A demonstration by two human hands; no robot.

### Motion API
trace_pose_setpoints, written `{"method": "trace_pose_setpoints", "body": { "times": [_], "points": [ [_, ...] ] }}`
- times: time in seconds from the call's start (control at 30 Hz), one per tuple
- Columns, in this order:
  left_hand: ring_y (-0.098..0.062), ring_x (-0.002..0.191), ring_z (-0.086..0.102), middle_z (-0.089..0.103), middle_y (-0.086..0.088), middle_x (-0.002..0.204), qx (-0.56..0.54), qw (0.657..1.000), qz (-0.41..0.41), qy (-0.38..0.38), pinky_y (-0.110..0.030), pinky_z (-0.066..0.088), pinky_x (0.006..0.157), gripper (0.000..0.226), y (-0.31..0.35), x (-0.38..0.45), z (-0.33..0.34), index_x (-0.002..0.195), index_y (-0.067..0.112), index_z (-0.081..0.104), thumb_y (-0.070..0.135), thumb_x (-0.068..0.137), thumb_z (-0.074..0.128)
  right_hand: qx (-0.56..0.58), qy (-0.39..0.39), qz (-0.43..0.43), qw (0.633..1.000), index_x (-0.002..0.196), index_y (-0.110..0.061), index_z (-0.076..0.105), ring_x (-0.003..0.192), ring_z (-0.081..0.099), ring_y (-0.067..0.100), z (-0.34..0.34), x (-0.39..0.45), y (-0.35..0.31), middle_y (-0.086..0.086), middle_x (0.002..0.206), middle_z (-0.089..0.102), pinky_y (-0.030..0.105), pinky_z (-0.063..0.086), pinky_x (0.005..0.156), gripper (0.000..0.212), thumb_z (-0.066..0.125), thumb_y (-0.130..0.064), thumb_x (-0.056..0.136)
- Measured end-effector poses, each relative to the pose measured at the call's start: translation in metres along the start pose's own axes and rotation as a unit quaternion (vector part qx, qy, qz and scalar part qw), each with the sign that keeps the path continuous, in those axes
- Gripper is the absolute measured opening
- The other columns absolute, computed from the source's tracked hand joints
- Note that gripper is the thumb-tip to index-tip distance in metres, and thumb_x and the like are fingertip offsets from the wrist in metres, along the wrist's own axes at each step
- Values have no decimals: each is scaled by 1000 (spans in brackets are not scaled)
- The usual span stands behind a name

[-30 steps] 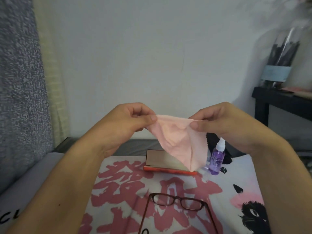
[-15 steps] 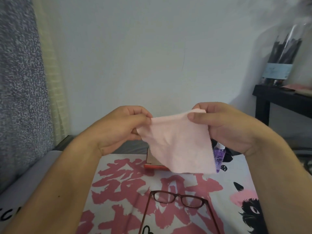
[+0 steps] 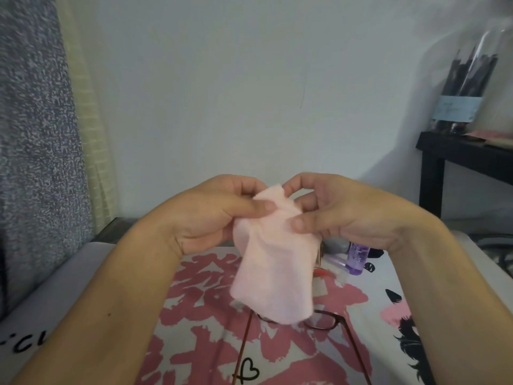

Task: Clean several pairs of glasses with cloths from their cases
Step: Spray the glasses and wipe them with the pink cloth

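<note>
A pale pink cleaning cloth [image 3: 273,270] hangs folded in front of me, held up between both hands. My left hand [image 3: 211,215] pinches its top left with thumb and fingers. My right hand [image 3: 330,209] pinches its right edge with the thumb on the front. Below the cloth, a pair of dark-red framed glasses [image 3: 324,322] lies open on the printed cover, its left lens hidden behind the cloth. The orange glasses case [image 3: 319,269] shows only as a sliver behind the cloth.
A purple spray bottle [image 3: 358,255] stands right of the cloth. The surface is a white cover with red characters and a black cat print [image 3: 410,337]. A black side table [image 3: 455,154] with a clear jar stands at the right; a grey curtain hangs left.
My hands have come together, folding the spread cloth into a narrower hanging strip. The cloth now hangs lower and covers the case and part of the glasses.
</note>
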State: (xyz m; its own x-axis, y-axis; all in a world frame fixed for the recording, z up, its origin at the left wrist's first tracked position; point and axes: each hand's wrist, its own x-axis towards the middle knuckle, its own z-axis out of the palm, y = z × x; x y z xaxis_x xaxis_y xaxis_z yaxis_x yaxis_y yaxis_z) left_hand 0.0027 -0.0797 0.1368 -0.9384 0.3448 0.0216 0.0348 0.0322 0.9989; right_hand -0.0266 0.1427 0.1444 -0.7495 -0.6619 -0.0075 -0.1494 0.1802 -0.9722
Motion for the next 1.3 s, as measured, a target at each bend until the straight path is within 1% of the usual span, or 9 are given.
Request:
{"method": "trace_pose_setpoints", "body": {
  "times": [0.27, 0.43, 0.57, 0.67, 0.73, 0.9, 1.03, 1.13, 1.3],
  "points": [
    [-19, 76, 69, 70, -9, 90, 9, 992, 61, 106, -36, 60, 63, 12, 21, -75, -29, 94, 10, 66, 10, 81, 66, 84, -16, -60, 994, 79, -11, 71, 63, 66, 16, 34, 3, -12, 9, 75, 70, 23, 56, 59, 6, 75, -10, 74],
    [-26, 86, 69, 71, -19, 100, 16, 987, 60, 150, -41, 59, 82, 27, 23, -124, -60, 106, 3, 69, 7, 80, 71, 42, -74, -67, 994, 74, -16, 71, 61, 59, 17, 78, 20, -31, 6, 72, 66, 27, 48, 56, 7, 76, -19, 75],
    [-28, 89, 67, 68, -21, 104, 11, 978, -40, 204, -39, 55, 83, 22, -24, -136, -92, 116, -1, 64, 0, 94, 57, -57, -83, 9, 995, 65, -16, 64, 58, 45, 20, 112, 56, -15, 7, 64, 53, 32, 30, 57, 27, 86, -22, 78],
    [-30, 92, 67, 68, -23, 105, 26, 973, -132, 187, -42, 51, 88, 21, -82, -127, -110, 115, -1, 64, -3, 98, 54, -187, -67, 86, 976, 74, -11, 69, 53, 49, 17, 129, 80, 20, 3, 62, 58, 25, 38, 51, 23, 81, -26, 86],
    [-24, 84, 65, 67, -17, 95, 53, 968, -153, 194, -38, 50, 78, 16, -113, -118, -115, 104, 4, 66, -3, 98, 54, -294, -59, 123, 946, 79, -10, 70, 51, 49, 12, 131, 91, 40, -1, 65, 61, 17, 37, 45, 19, 79, -24, 88],
    [-25, 78, 62, 67, -11, 81, 86, 966, -67, 233, -37, 46, 71, 8, -130, -104, -119, 93, 5, 62, -1, 97, 59, -316, 26, 111, 942, 97, -11, 72, 53, 54, 10, 127, 100, 54, 0, 78, 67, 14, 36, 36, 9, 75, -10, 89],
    [-27, 83, 59, 66, -16, 87, 76, 971, -25, 223, -36, 46, 73, 2, -136, -106, -125, 95, -1, 64, 0, 96, 63, -344, 59, 48, 936, 88, -21, 72, 66, 63, 8, 130, 95, 59, -10, 76, 68, 16, 45, 52, 11, 79, -14, 84],
    [-15, 82, 66, 73, -7, 89, 126, 972, -20, 196, -19, 52, 74, 4, -139, -113, -130, 97, 0, 69, -1, 93, 67, -353, 50, -1, 934, 85, -22, 71, 62, 59, -11, 137, 80, 58, -20, 71, 64, 9, 40, 56, 13, 81, -15, 82],
    [-7, 126, 59, 69, 5, 126, 207, 973, -38, 92, -26, 44, 109, 23, -134, -134, -144, 82, 21, 78, -1, 79, 81, -390, -43, -42, 919, 88, -22, 75, 74, 60, -6, 153, 49, 54, -15, 82, 69, 14, 48, 68, 10, 77, -14, 85]
  ]
}}
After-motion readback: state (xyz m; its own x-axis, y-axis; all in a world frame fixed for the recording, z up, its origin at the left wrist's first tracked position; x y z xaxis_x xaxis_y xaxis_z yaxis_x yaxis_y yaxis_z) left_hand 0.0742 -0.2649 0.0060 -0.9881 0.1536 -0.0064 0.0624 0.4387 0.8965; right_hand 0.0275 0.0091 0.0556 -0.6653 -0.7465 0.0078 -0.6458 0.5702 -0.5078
